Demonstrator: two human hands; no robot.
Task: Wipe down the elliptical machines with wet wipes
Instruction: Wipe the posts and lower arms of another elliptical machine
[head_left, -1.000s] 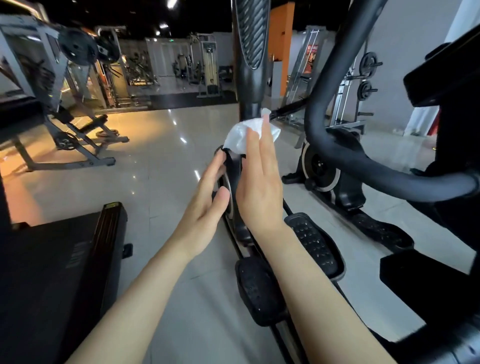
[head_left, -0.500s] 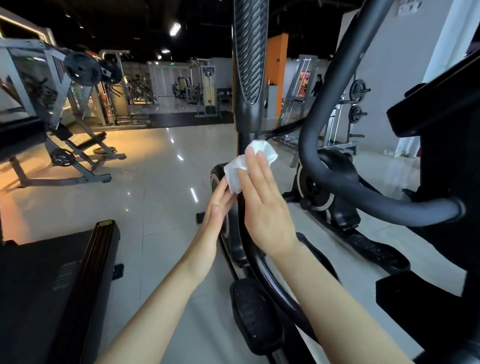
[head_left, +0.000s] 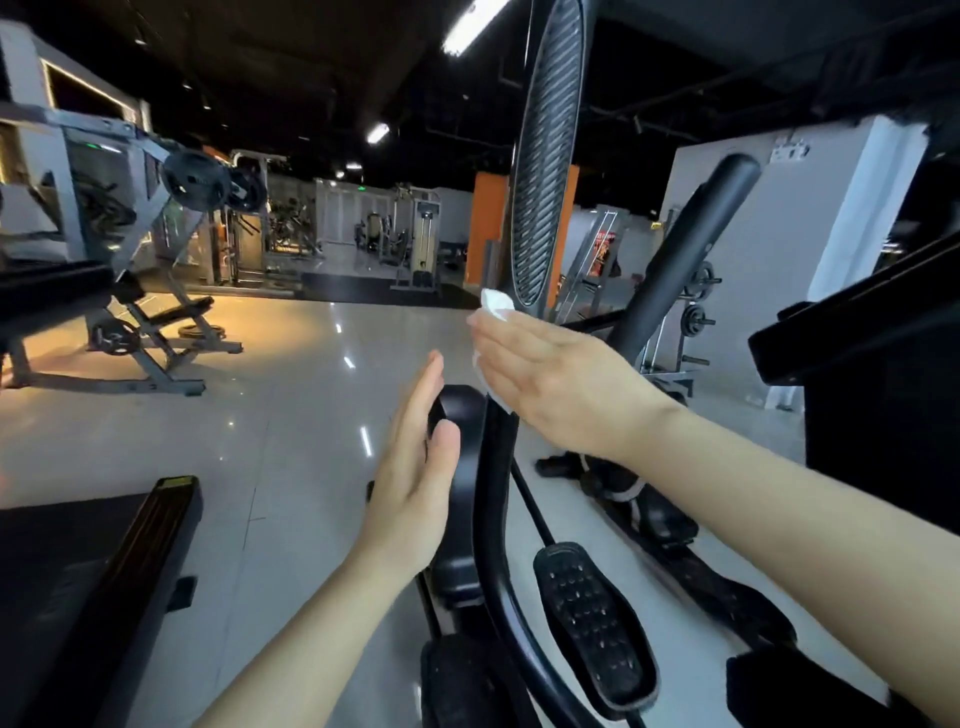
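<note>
Since 0.5 s ago: right hand (head_left: 550, 384) has moved up the black upright bar (head_left: 493, 467), wet wipe (head_left: 496, 307) now just below the ribbed handle grip (head_left: 545, 171); left hand (head_left: 415, 467) has dropped away from the wipe. Nearest: studded foot pedal (head_left: 592, 623), low, right of the bar. Left hand wide, fingers straight, beside the rounded housing (head_left: 460, 415); contact unclear. Right hand flat, fingers straight, pressing the wipe onto the bar. Far left: weight bench (head_left: 130, 332) on the glossy floor (head_left: 291, 395).
</note>
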